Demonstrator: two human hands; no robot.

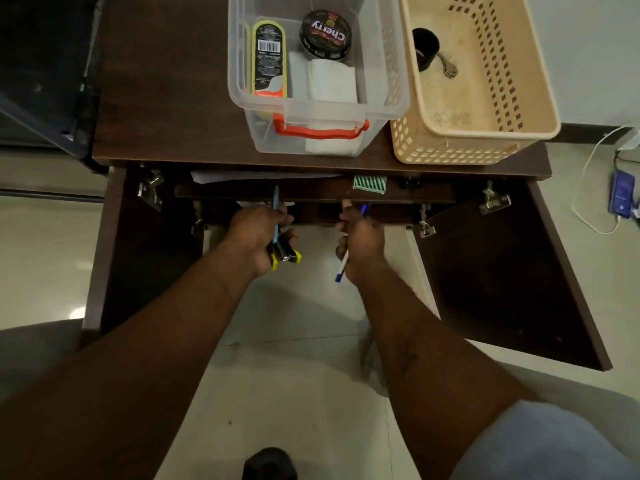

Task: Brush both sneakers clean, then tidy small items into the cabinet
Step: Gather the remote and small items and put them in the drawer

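Observation:
Both doors of the dark wooden cabinet (502,271) stand open below me. My left hand (258,237) grips a light blue pen (275,206) together with a black and yellow stapler-like tool (285,258), just in front of the cabinet's opening. My right hand (362,244) grips a white pen with a blue cap (343,266) and another blue pen (363,210), also at the opening. A green comb (369,185) lies on the shelf edge above my right hand. No sneakers are in view.
On the cabinet top stand a clear plastic box (311,126) with an orange handle, holding a shoe polish tin (325,34), a yellow-edged sponge pack (269,60) and white cloth, and a beige basket (485,133) holding a black cup and a key. White papers (242,175) lie on the shelf. Cables run across the floor at right.

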